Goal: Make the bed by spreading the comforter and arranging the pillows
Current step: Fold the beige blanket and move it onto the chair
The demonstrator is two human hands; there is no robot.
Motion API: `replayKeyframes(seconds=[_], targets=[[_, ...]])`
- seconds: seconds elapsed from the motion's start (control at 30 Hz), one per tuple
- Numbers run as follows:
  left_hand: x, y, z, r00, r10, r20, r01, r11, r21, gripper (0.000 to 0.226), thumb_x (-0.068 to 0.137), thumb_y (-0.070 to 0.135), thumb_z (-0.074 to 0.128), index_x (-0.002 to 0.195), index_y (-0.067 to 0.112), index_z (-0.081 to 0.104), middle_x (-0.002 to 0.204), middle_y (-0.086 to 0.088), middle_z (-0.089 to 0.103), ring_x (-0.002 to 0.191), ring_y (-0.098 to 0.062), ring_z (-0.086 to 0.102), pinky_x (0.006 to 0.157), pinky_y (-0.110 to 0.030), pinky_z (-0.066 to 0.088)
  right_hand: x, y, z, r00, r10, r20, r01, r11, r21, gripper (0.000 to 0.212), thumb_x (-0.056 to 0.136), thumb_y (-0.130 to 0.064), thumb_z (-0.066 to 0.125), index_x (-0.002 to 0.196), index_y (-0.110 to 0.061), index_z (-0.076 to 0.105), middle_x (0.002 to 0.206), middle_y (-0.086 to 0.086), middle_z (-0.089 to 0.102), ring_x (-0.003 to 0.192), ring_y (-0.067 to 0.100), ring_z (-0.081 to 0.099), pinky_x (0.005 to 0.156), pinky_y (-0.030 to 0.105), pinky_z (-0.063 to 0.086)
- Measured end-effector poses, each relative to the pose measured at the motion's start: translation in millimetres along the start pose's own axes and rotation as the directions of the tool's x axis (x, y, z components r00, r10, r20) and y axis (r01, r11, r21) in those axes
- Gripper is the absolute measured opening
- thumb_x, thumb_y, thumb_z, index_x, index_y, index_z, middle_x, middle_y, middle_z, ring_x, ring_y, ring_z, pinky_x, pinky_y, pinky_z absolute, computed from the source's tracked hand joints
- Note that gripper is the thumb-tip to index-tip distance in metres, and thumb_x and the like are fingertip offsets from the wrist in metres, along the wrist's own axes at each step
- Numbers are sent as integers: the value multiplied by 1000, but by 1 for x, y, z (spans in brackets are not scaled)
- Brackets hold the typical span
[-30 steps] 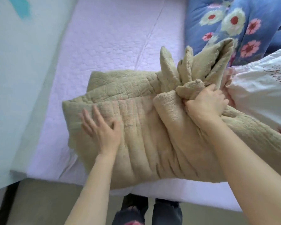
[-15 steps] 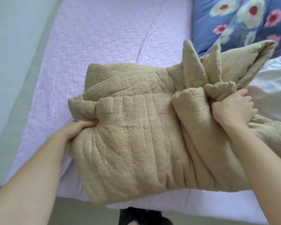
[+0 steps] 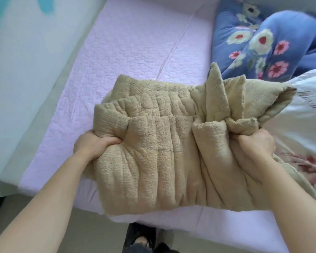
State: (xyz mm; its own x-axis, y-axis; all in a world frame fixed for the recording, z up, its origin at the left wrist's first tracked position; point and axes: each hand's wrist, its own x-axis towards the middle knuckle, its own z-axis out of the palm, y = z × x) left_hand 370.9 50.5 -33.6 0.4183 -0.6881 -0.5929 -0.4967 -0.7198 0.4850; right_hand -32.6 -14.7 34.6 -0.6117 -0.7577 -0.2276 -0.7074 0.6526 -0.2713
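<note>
Head view shows the tan comforter [image 3: 162, 161] folded into a thick bundle in the middle of the frame. It lies on the near edge of the bed [image 3: 135, 57], whose pink quilted cover shows bare toward 11 o'clock. The left hand [image 3: 94, 145] grips the bundle's end at 9 o'clock, fingers dug into a fold. The right hand [image 3: 256, 147] is clenched round gathered corners at 3 o'clock. Gripping both ends probably lets the person lift or shift the whole stack without the layers sliding open. The bundle's long axis runs from 9 to 3 o'clock, along the bed's near edge, and the bunched corners stand up and point toward 1 o'clock. A blue floral quilt [image 3: 263, 42] lies heaped at 1 o'clock. A white printed cloth [image 3: 303, 121], perhaps a pillow, touches the comforter at 3 o'clock. Spreading looks not yet begun.
</note>
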Motion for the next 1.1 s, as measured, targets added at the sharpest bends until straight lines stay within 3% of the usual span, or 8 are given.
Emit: replayKeyframes(seconds=[0.2, 0.33, 0.4, 0.5, 0.63, 0.73, 0.87, 1.1], targets=[[-123, 2, -2, 980, 71, -185, -87, 993, -80, 59, 47, 64, 74, 91, 27, 62, 96, -4, 72, 91, -30, 64, 79, -38, 51, -79, -3, -63, 980, -198, 18, 184, 940, 288, 32, 59, -30, 85, 85, -19, 70, 86, 9, 67, 84, 27, 59, 74, 35, 46], [-207, -40, -16, 950, 32, -310, -89, 981, -171, 53, 53, 59, 76, 92, 25, 65, 92, 0, 71, 82, -25, 60, 77, -37, 50, -146, 15, -104, 905, -423, -38, 396, 810, 433, 28, 60, -24, 85, 61, -27, 58, 67, -4, 61, 77, 23, 58, 70, 30, 41], [-250, -67, -29, 936, -14, -351, -69, 973, -222, 60, 48, 63, 74, 94, 26, 68, 90, 4, 71, 84, -23, 62, 78, -37, 51, -177, 24, -117, 866, -499, -44, 459, 755, 469, 28, 60, -23, 85, 60, -28, 57, 63, -12, 58, 76, 21, 59, 70, 30, 42], [-321, -116, -50, 898, -99, -428, -33, 956, -290, 61, 44, 64, 75, 92, 26, 69, 85, 8, 69, 83, -20, 63, 74, -34, 50, -227, 38, -125, 782, -623, -20, 548, 671, 500, 22, 55, -29, 84, 70, -21, 70, 73, -1, 69, 81, 24, 66, 77, 37, 53], [-402, -188, -73, 839, -223, -497, 59, 944, -325, 60, 43, 60, 77, 87, 21, 67, 83, 4, 67, 78, -22, 60, 70, -33, 48, -297, 46, -115, 707, -703, 76, 573, 633, 521, 20, 54, -27, 83, 66, -19, 68, 72, 1, 69, 76, 25, 67, 67, 34, 51], [-460, -247, -85, 792, -364, -490, 172, 904, -392, 60, 46, 57, 80, 87, 15, 67, 77, 2, 63, 71, -22, 57, 64, -33, 46, -358, 49, -94, 648, -738, 189, 576, 637, 511, 27, 49, -29, 83, 69, -15, 70, 71, 3, 70, 75, 26, 67, 71, 42, 56], [-525, -337, -94, 705, -510, -493, 291, 842, -454, 64, 45, 61, 79, 89, 17, 64, 94, -4, 68, 85, -28, 61, 75, -37, 50, -448, 47, -57, 527, -785, 326, 598, 615, 515, 26, 50, -25, 85, 64, -15, 66, 68, 3, 67, 74, 28, 65, 67, 40, 54], [-626, -512, -127, 514, -730, -451, 361, 661, -658, 80, 40, 64, 80, 100, 12, 66, 97, -3, 67, 87, -28, 63, 80, -41, 53, -648, 33, 6, 257, -853, 455, 698, 489, 523, 25, 52, -24, 85, 65, -19, 64, 70, -2, 66, 78, 26, 63, 74, 40, 54]])
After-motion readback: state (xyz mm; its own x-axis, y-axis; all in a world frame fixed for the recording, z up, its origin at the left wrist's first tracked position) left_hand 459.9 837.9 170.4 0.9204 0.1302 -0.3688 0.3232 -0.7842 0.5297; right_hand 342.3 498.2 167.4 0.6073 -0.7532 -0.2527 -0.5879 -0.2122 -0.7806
